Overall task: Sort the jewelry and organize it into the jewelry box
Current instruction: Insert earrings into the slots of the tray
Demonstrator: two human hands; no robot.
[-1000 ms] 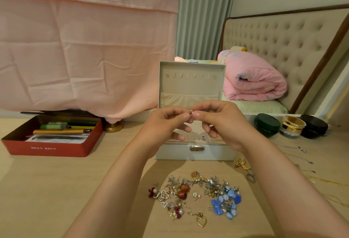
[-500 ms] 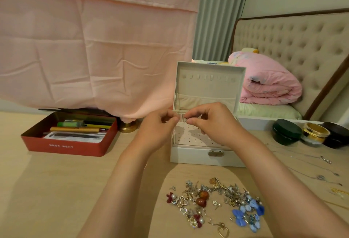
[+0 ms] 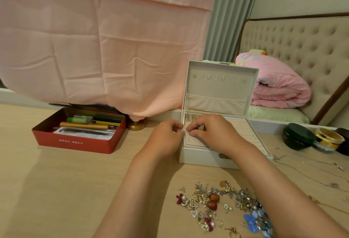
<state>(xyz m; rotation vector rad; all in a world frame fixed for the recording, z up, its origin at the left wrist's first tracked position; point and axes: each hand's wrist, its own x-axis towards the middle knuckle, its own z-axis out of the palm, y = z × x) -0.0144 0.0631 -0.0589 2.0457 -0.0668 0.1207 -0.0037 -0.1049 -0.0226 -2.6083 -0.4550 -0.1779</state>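
A small silvery piece of jewelry, too tiny to tell its kind, is held just above the left front corner of the open jewelry box, over a white panel of small holes. The left hand and the right hand meet at it, and the curled fingers and thumbs of both pinch it between their tips, knuckles up. The box is white and stands on the pale wooden surface. Its lid stands upright behind the hands, with a row of small hooks near the top and a soft pocket below, and ribbed padded rows fill the tray's right side. In front of the box, between the forearms, lies a loose heap of jewelry: heart charms, pearls, two red-brown beads, dark red bows and blue flower earrings. To the right of the box thin chains are spread out, and behind them sit a round dark green container, a clear jar of gold bangles and a dark container at the frame's edge. To the left a red tin holds pens and a printed paper, with a brass base just beside it under a hanging pink cloth. Beyond the box are a grey-green curtain and a bed with a rolled pink quilt against a tufted headboard.
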